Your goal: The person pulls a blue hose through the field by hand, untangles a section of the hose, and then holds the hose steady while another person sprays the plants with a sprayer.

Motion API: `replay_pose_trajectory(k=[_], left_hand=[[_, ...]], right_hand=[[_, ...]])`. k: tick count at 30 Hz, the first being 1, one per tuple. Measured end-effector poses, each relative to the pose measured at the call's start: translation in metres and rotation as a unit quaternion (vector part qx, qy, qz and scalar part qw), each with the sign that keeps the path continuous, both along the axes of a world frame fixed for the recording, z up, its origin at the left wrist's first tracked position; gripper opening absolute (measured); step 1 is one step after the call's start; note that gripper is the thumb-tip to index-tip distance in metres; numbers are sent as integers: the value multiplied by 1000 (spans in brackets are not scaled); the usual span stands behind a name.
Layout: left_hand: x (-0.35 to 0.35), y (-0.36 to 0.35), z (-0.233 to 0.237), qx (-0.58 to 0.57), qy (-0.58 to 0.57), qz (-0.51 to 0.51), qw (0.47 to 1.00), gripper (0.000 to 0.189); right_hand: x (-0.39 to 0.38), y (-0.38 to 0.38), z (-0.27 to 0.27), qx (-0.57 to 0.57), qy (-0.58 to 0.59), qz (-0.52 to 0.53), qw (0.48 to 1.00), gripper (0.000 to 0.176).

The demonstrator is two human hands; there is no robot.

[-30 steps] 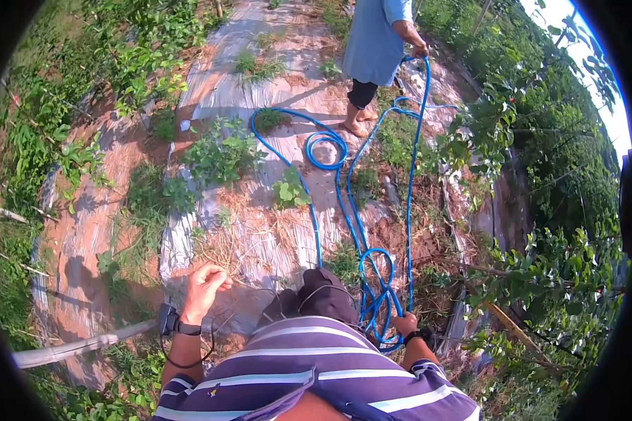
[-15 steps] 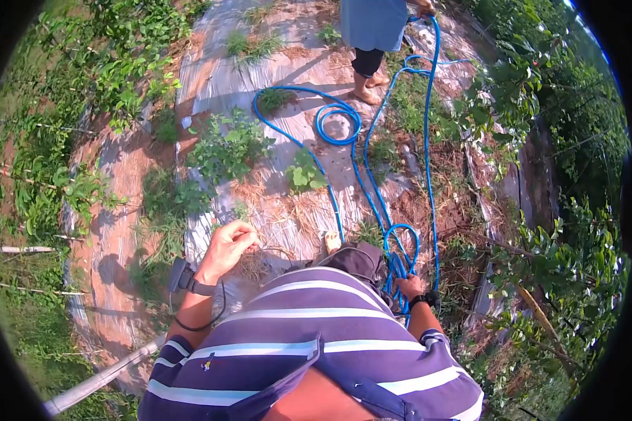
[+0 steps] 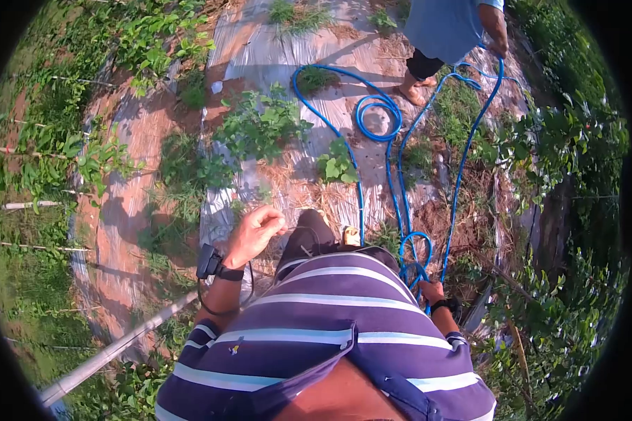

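Observation:
My right hand [image 3: 432, 290] hangs at my side, closed on coiled loops of a blue hose [image 3: 461, 165]. The hose runs forward over the ground in curves and one flat coil, up to another person [image 3: 451, 28] in a light blue top who holds its far part in one hand. My left hand [image 3: 255, 234] is raised in front of my waist, fingers curled loosely, holding nothing; a dark device is strapped to that wrist. My striped purple shirt fills the bottom of the view.
Silver plastic mulch [image 3: 260, 56] covers a raised bed with weeds and dry straw. Red bare soil runs along the left. Leafy bushes [image 3: 569, 161] crowd the right side. A grey pole [image 3: 112, 351] lies slanted at lower left.
I have stepped forward and turned slightly left; my leg has swung ahead. The left hand stays raised. The other person now appears further right in view.

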State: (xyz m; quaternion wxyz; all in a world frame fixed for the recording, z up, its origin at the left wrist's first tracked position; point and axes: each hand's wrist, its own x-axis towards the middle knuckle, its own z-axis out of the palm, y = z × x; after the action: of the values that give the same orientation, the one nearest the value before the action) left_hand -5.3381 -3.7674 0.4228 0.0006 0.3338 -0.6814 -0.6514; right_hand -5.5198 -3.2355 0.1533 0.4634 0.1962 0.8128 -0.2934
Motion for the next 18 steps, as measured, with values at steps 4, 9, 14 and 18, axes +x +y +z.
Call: replay_pose_trajectory(k=[4, 9, 14, 18], left_hand=[[-5, -46, -17, 13, -20, 25, 999, 12], [-29, -120, -39, 12, 23, 16, 1000, 13], [-50, -178, -34, -8, 21, -9, 1000, 14], [-66, -216, -47, 18, 48, -21, 998, 14]], right_hand=[[-26, -33, -2, 26, -28, 41, 998, 24], [-55, -110, 20, 82, -34, 64, 994, 23], [-79, -181, 36, 108, -31, 98, 989, 25], [-93, -223, 50, 66, 0, 108, 992, 26]])
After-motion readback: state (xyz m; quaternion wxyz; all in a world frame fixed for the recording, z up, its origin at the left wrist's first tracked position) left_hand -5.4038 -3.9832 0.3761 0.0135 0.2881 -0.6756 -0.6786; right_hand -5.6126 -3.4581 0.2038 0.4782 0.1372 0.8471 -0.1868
